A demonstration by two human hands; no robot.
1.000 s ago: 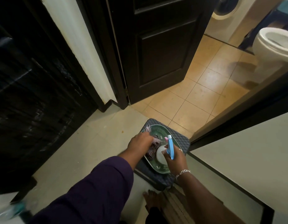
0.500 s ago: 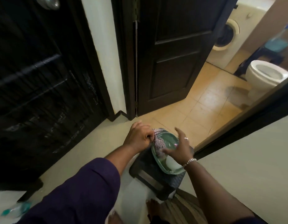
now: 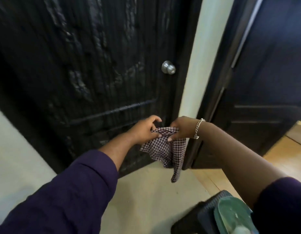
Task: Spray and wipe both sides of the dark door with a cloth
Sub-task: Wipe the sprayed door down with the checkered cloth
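Note:
A dark panelled door with wet streaks and a round metal knob fills the left and centre of the head view. In front of its lower panel I hold a checked cloth between both hands. My left hand pinches the cloth's top edge on the left. My right hand, with a silver bracelet at the wrist, grips the top edge on the right. The rest of the cloth hangs down loose. At bottom right the spray bottle lies partly in view in the green basin.
A second dark door stands open at the right, past a pale wall strip. A green basin rests on a dark stool at bottom right. Tan tiles show beyond the open door.
My left hand lifted the cloth out of the basin. My right hand let go of the spray bottle and took the cloth's other edge. My view swung up and left to the wet door.

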